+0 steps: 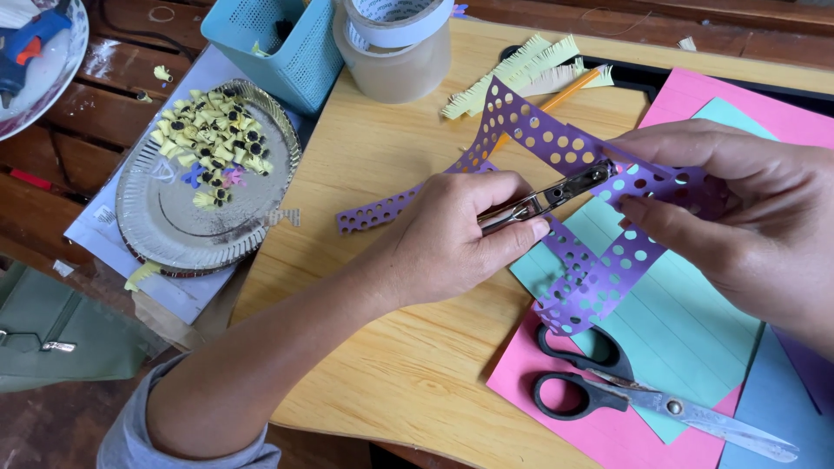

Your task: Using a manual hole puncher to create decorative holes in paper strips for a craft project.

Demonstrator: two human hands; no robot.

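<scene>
On the dark slatted bench a foil plate (pixel 174 217) of yellow scraps lay beside my pale wooden board (pixel 391 347); my left hand (pixel 452 234) gripped a metal hole punch (pixel 546 198), pointing up-right into the purple strip (pixel 539 135); my right hand (pixel 738 217) pinched that strip.

Punch (pixel 547 198) in left hand (pixel 452 239) at board centre, strip (pixel 556 143) in right hand (pixel 747 217), scissors (pixel 643 395) before them on paper sheets (pixel 695 321), plate (pixel 187 187) left, basket (pixel 278 43) and tape rolls (pixel 395 39) behind
</scene>
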